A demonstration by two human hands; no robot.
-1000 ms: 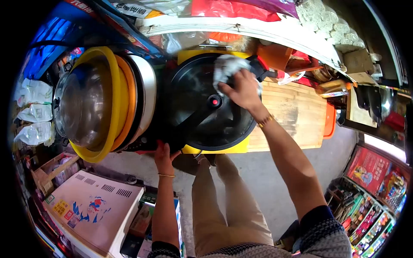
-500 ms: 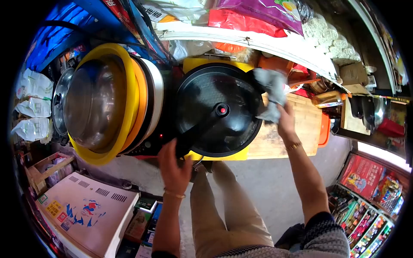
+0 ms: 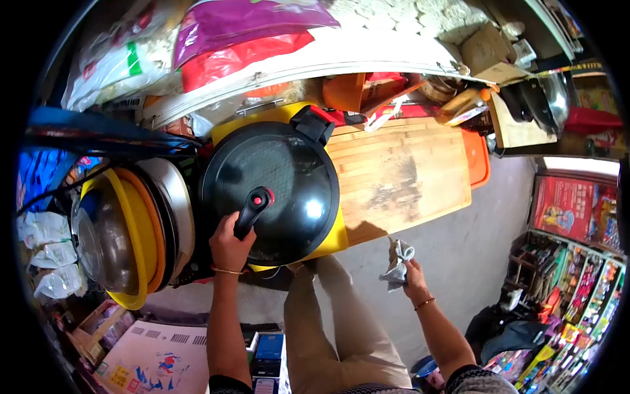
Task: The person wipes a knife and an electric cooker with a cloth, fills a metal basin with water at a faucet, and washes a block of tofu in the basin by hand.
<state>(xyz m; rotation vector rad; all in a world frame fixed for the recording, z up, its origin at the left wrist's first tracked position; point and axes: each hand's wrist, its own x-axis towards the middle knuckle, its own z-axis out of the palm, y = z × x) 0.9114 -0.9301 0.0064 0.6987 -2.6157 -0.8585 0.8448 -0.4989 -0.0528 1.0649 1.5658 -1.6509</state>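
Step in hand, apparently: gripping. Left hand (image 3: 231, 241) curled round the handle (image 3: 252, 217) of the dark pan lid (image 3: 292, 177), left of frame centre. Right hand (image 3: 415, 281) pinches a grey cloth (image 3: 396, 268) above the floor (image 3: 453, 253), lower right of centre. Next move likely calls for a firm, level hold.

Black lidded pan (image 3: 289, 207) on a yellow surface (image 3: 337, 236)

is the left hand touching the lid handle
Touching: the head view shows the left hand closed around the lower end of the lid handle.
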